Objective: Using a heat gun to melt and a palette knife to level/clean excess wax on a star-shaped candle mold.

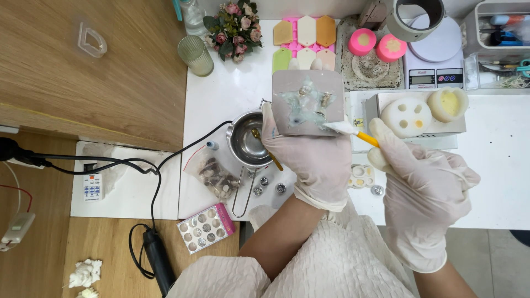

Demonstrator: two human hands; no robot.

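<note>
The gloved left hand [306, 157] grips a grey star mould [308, 103] from below, the mould at its twelve o'clock. The gloved right hand [422, 187] pinches a yellow-handled brush [353, 131], whose tip touches the mould's four o'clock edge.

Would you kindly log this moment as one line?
left hand: holds star mould | right hand: brush tip at mould edge | metal pot beside

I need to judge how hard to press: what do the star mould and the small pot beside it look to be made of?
The star mould looks like soft, matte grey silicone: thick, rounded edges and a dull surface, held in the left hand. The pot looks like polished steel: bright, mirror-like reflections and a thin wire handle. Both are judged by look only.
</note>
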